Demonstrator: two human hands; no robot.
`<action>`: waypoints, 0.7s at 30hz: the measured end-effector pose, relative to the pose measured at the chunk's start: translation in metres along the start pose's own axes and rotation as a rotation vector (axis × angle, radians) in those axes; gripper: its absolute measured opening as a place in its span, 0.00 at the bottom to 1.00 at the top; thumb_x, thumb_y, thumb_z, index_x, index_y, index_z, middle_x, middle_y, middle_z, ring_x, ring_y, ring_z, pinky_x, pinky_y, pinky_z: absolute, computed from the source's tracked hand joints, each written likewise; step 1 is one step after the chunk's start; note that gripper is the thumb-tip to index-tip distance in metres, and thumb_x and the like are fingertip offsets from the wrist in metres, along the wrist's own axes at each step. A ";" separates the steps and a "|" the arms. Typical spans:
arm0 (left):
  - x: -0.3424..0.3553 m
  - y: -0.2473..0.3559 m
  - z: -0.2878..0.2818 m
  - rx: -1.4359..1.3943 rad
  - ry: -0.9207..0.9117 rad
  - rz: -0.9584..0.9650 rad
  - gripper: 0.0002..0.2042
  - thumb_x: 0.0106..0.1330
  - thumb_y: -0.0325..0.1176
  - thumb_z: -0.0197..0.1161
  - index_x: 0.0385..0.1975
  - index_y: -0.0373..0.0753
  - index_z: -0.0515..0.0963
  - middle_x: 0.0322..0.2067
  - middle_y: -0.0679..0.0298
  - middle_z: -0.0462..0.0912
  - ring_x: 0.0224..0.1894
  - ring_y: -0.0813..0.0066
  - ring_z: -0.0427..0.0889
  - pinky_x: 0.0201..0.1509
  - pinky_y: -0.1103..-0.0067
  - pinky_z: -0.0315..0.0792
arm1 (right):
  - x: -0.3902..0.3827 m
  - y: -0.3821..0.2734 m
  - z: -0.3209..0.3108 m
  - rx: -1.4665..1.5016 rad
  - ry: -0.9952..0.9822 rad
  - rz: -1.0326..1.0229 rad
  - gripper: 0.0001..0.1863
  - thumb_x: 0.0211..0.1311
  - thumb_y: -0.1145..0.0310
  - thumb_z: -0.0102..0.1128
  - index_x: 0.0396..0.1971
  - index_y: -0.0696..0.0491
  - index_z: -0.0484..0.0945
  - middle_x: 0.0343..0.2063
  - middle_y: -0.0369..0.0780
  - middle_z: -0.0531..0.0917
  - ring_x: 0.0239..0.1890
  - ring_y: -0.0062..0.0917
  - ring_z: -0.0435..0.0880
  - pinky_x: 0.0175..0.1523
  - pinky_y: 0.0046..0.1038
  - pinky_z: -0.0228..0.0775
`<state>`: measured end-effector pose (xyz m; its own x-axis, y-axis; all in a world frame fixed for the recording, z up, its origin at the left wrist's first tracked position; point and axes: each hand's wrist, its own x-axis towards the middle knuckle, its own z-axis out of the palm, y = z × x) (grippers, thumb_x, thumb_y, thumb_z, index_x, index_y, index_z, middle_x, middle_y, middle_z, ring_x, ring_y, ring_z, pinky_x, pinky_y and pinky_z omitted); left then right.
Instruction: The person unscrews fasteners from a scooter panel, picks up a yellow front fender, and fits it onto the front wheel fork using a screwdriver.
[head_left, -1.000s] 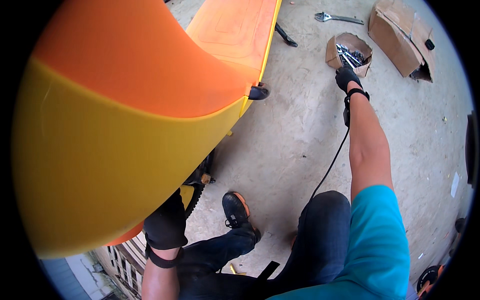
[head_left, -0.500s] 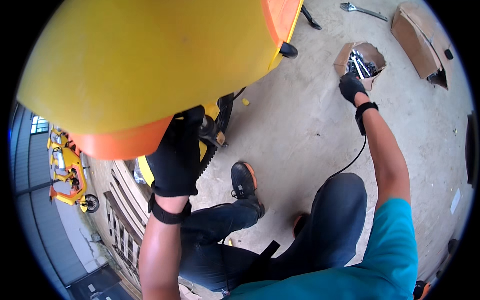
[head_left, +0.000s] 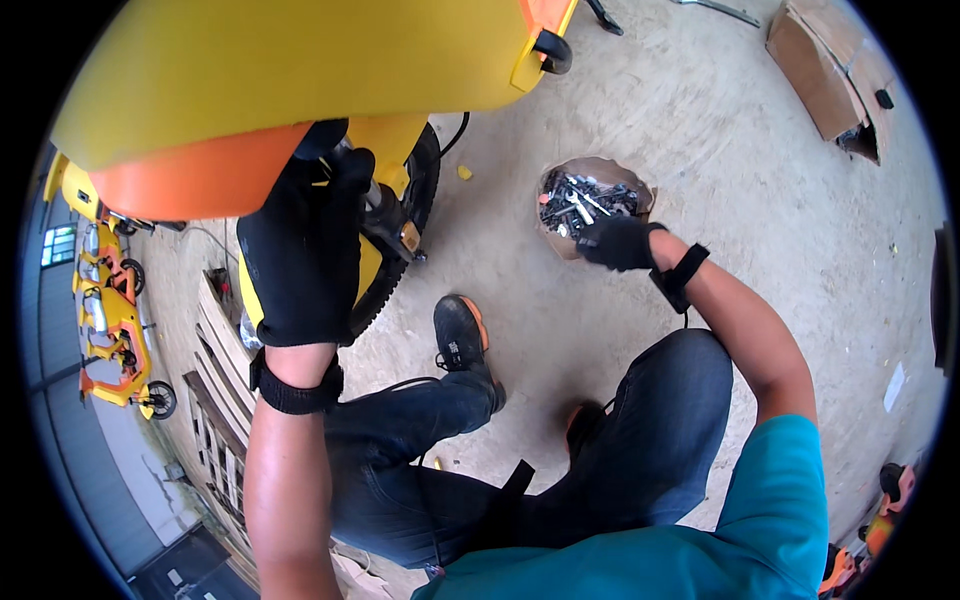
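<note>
My left hand (head_left: 300, 250), in a black glove, is closed round the upper part of the front fork (head_left: 385, 205), under the orange and yellow bodywork (head_left: 300, 70) of a two-wheeler. The bodywork hides some of its fingertips. My right hand (head_left: 618, 242), also black-gloved, grips the near rim of an open cardboard box (head_left: 648, 195) on the floor. Inside the box lie a silver spanner (head_left: 578, 207) and many small dark metal parts (head_left: 610, 195). The front tyre (head_left: 425, 190) stands left of the box.
A larger torn cardboard box (head_left: 815, 75) lies at the far right, near a long metal tool (head_left: 722, 10). Several yellow-orange two-wheelers (head_left: 115, 335) and a wooden pallet (head_left: 215, 390) are at the left. My shoe (head_left: 460, 335) rests on the concrete floor near the tyre.
The small box has slid left and nearer across the floor with my right hand on its rim. My left hand keeps its place on the fork. The whole view has shifted slightly.
</note>
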<state>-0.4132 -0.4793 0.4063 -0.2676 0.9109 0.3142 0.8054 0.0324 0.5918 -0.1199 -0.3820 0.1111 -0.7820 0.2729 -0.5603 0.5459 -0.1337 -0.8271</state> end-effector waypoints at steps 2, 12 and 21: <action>-0.002 0.001 -0.001 0.041 -0.025 -0.024 0.13 0.66 0.25 0.65 0.49 0.35 0.77 0.41 0.61 0.85 0.38 0.73 0.82 0.44 0.77 0.74 | -0.003 -0.009 -0.021 -0.701 0.132 -0.150 0.10 0.64 0.64 0.55 0.31 0.55 0.79 0.22 0.42 0.81 0.20 0.27 0.80 0.26 0.31 0.75; 0.000 0.004 -0.005 0.178 -0.024 0.022 0.14 0.64 0.31 0.66 0.49 0.37 0.79 0.35 0.55 0.85 0.34 0.59 0.84 0.40 0.74 0.74 | -0.014 -0.031 -0.051 -0.496 0.345 0.123 0.17 0.64 0.57 0.56 0.32 0.57 0.82 0.24 0.46 0.84 0.23 0.33 0.83 0.29 0.33 0.76; 0.002 -0.005 -0.006 0.221 0.010 0.054 0.13 0.65 0.38 0.69 0.40 0.34 0.83 0.22 0.62 0.82 0.24 0.77 0.80 0.30 0.80 0.70 | 0.080 -0.001 -0.054 -0.762 0.449 0.191 0.18 0.64 0.60 0.50 0.43 0.54 0.85 0.47 0.47 0.85 0.49 0.40 0.84 0.54 0.36 0.73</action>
<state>-0.4211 -0.4799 0.4083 -0.2252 0.9097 0.3488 0.9147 0.0741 0.3972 -0.1672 -0.3089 0.0696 -0.5542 0.6781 -0.4827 0.8302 0.4087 -0.3791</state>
